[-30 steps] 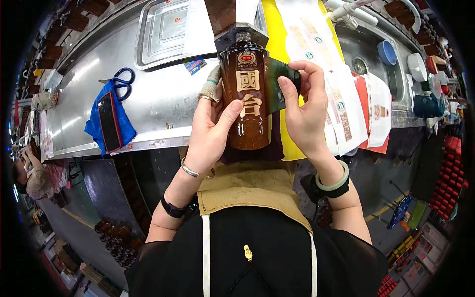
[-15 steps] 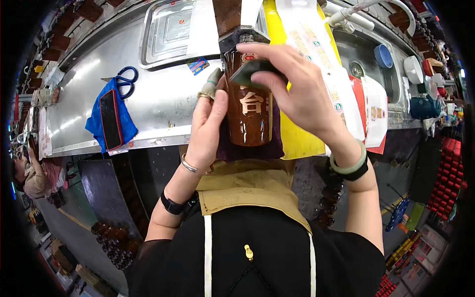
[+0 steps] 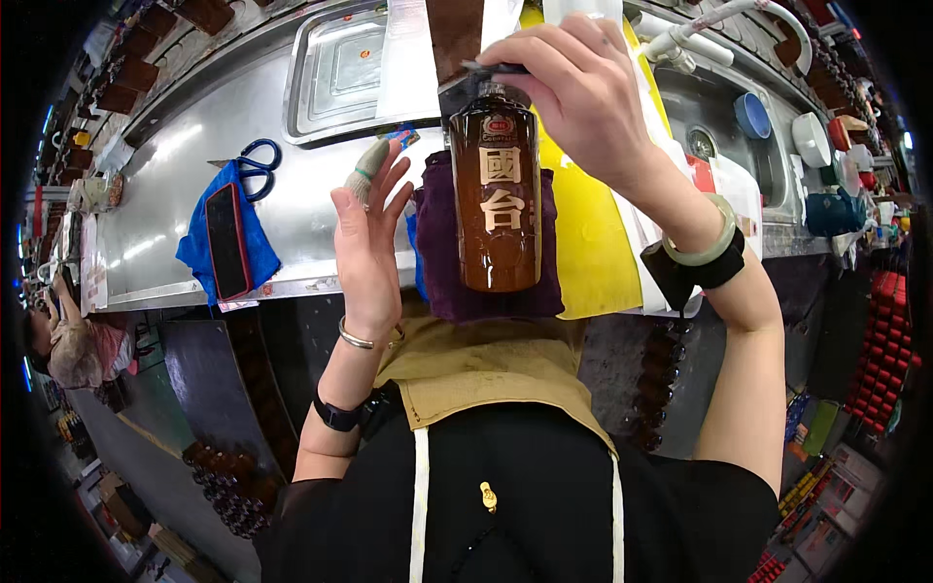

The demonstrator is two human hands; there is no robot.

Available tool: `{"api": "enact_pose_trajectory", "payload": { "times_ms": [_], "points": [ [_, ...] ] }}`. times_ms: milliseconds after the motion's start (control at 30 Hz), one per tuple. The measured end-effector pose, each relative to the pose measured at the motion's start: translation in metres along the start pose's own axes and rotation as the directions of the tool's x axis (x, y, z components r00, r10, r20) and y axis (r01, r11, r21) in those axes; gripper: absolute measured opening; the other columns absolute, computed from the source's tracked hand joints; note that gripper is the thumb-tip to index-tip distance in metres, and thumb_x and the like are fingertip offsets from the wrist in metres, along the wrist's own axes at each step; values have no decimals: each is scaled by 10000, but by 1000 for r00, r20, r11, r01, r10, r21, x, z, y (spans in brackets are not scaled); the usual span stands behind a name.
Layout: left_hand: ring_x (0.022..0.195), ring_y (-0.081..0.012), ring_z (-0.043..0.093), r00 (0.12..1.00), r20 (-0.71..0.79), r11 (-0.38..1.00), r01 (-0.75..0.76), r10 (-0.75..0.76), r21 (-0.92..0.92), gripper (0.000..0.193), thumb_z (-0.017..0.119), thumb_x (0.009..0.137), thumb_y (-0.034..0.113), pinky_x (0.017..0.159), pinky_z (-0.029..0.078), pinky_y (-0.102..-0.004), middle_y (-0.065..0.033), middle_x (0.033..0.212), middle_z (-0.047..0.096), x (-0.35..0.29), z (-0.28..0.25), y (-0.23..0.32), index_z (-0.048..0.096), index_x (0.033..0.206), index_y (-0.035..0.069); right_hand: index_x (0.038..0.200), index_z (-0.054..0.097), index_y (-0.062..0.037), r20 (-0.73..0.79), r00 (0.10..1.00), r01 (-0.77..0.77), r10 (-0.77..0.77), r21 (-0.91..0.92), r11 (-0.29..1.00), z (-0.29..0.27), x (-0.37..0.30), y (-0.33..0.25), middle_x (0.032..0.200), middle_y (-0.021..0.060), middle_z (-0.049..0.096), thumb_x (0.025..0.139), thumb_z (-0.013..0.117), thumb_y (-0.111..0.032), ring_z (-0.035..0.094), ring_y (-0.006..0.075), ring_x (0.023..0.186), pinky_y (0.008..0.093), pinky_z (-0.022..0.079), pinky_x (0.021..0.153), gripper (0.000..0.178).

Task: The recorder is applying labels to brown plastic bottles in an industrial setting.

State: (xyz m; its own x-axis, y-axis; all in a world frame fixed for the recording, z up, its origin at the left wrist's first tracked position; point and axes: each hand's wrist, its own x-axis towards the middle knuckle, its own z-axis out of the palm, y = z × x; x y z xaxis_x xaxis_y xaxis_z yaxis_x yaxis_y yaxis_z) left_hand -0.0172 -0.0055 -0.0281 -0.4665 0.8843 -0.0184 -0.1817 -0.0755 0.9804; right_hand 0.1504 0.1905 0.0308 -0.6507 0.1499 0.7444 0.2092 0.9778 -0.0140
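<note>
A brown glass bottle (image 3: 496,255) with pale characters and a small red emblem lies on a folded dark purple cloth (image 3: 442,277), its neck pointing away from me. My right hand (image 3: 588,92) is above the bottle's neck, thumb and fingers pinched on a thin dark flat piece (image 3: 505,69) whose exact kind I cannot make out. Just left of the bottle, my left hand (image 3: 367,253) is raised off it, fingers apart and holding nothing. A greyish-white finger cover (image 3: 366,170) sits on one of its fingers.
At left, a red-edged phone (image 3: 227,243) lies on a blue cloth (image 3: 197,255) beside blue-handled scissors (image 3: 260,167). A metal tray (image 3: 299,87) stands farther back. Yellow sheeting (image 3: 593,257) lies right of the bottle. Beyond are a sink (image 3: 714,115) and a blue bowl (image 3: 751,115).
My left hand has let go of the bottle's side and moved left, its fingers spreading. My right hand has carried the dark piece from over the bottle's front up to its neck.
</note>
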Motion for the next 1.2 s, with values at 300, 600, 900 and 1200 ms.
{"api": "enact_pose_trajectory", "payload": {
  "times_ms": [300, 600, 900, 1200],
  "points": [
    [1455, -320, 470, 991, 85, 983, -119, 108, 141, 789, 161, 1123, 610, 1197, 376, -486, -191, 1582, 496, 4, -7, -14, 434, 1570, 20, 1233, 691, -190, 192, 981, -57, -32, 446, 893, -22, -58, -76, 910, -4, 593, 918, 672, -164, 599, 167, 806, 322, 518, 724, 317],
    [1538, -385, 237, 551, 790, 61, -828, 271, 557, 765, 423, 894, 863, 1275, 165, -590, -45, 1676, 391, 23, 8, 14, 717, 1357, 329, 1216, 670, -29, -237, 797, -527, 556, 176, 831, -36, -51, -41, 1042, 138, 699, 964, 722, -49, 690, 288, 869, 367, 544, 786, 258],
    [1510, -386, 246, 408, 872, -119, -885, 271, 451, 782, 410, 861, 902, 1261, 188, -615, -85, 1632, 418, 45, 3, 19, 742, 1328, 369, 1223, 678, -15, -150, 630, -707, 762, 294, 643, -49, -79, -65, 1025, 116, 703, 988, 720, -68, 690, 215, 892, 333, 548, 810, 245],
    [1522, -382, 255, 553, 774, 25, -818, 307, 575, 820, 368, 867, 904, 1278, 175, -582, -63, 1683, 379, 46, -8, 5, 647, 1449, 397, 1212, 678, -12, -128, 607, -720, 785, 329, 611, -49, -84, -63, 1014, 79, 693, 995, 711, -65, 651, 150, 879, 286, 518, 783, 225]
  ]
}}
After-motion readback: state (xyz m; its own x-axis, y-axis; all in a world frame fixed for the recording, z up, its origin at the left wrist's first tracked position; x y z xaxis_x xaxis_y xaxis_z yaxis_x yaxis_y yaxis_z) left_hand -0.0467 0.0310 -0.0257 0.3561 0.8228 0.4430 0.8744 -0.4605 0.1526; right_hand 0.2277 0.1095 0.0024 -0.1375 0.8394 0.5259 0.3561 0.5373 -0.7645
